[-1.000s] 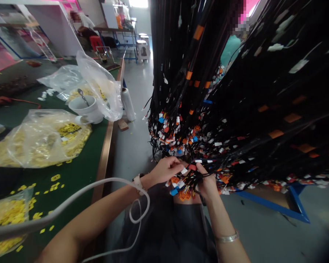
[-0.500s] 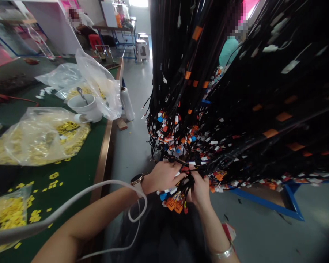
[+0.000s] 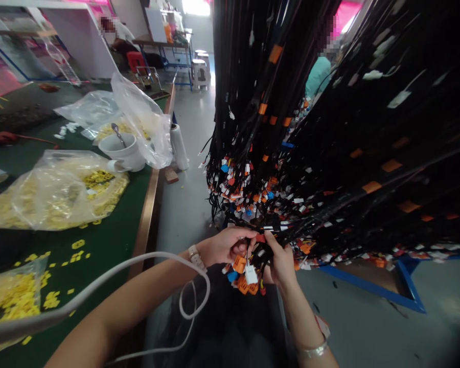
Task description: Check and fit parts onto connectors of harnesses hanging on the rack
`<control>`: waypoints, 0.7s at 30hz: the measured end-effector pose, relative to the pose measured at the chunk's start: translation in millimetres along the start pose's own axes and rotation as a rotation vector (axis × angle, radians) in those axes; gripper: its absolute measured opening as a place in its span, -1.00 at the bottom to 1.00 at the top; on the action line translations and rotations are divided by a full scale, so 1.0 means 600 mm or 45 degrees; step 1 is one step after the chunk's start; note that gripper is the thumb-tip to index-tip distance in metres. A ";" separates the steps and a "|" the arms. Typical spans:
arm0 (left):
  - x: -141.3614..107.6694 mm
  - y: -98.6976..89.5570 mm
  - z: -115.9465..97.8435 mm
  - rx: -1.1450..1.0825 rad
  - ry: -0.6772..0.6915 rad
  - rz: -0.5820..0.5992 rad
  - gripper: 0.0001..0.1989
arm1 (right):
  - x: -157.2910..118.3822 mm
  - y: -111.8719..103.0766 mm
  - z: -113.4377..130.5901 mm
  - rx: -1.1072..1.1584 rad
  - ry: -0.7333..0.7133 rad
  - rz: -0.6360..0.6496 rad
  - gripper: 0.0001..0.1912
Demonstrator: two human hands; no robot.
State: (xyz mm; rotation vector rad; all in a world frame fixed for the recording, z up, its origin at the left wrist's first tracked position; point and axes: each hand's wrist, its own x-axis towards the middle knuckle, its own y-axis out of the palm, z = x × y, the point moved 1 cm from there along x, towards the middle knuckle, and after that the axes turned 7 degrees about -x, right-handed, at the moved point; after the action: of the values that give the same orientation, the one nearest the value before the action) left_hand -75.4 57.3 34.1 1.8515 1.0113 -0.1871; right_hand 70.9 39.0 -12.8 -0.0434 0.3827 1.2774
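Note:
At the bottom end of a black wire harness (image 3: 266,255), my two hands are close together. My left hand (image 3: 230,246) is closed, its thumb and fingers pinched on the harness's thin wires beside a small red connector (image 3: 260,238). My right hand (image 3: 282,260) wraps around the bundle from the other side, its thumb by that red piece. Below the hands hang a white connector (image 3: 250,274), several orange connectors (image 3: 239,263) and a blue connector (image 3: 233,276). Parts of the fingers are hidden behind the wires.
Many black harnesses (image 3: 241,76) hang ahead and to the right, over a blue metal frame (image 3: 375,289). On the green table (image 3: 111,240) at left lie bags of yellow parts (image 3: 61,194) and a white mug (image 3: 122,151). A white hose (image 3: 138,259) crosses my left forearm. A person sits far back.
My left hand has turned, so its curled fingers now show beside the red connector. The white connector and an orange one have come into view below it. My right hand stays nearly in place.

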 end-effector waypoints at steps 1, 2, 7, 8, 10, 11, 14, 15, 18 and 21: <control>0.001 -0.001 0.000 -0.010 0.007 0.001 -0.73 | 0.001 0.000 0.000 -0.020 -0.009 -0.004 -0.66; 0.002 -0.002 0.000 -0.007 0.018 -0.005 -0.73 | 0.001 0.000 0.002 -0.030 -0.012 -0.006 -0.66; -0.003 -0.003 -0.005 0.074 0.104 -0.004 -0.76 | -0.002 -0.001 0.010 0.008 0.052 0.039 -0.66; -0.005 -0.002 -0.007 0.091 0.122 0.005 -0.76 | -0.002 -0.004 0.010 0.008 0.065 0.052 -0.66; -0.009 -0.001 -0.011 0.131 0.154 0.002 -0.76 | -0.002 -0.012 0.011 0.001 0.082 0.085 -0.64; -0.010 0.000 -0.013 0.155 0.169 -0.002 -0.75 | -0.002 -0.016 0.011 -0.003 0.083 0.108 -0.63; -0.013 -0.001 -0.019 0.245 0.234 0.018 -0.70 | -0.002 -0.029 0.015 -0.033 0.060 0.200 -0.62; -0.013 -0.002 -0.021 0.269 0.249 0.033 -0.69 | -0.003 -0.033 0.017 -0.041 0.056 0.237 -0.61; -0.011 -0.006 -0.024 0.332 0.265 0.062 -0.65 | -0.007 -0.041 0.022 -0.029 0.077 0.351 -0.59; -0.009 -0.007 -0.023 0.458 0.282 0.051 -0.60 | -0.010 -0.047 0.022 0.004 0.069 0.372 -0.60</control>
State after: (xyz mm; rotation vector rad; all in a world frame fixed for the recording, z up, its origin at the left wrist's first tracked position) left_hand -86.0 66.0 41.2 2.2556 1.1474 -0.1493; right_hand 99.4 28.5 -3.6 -0.0198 0.4494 1.5663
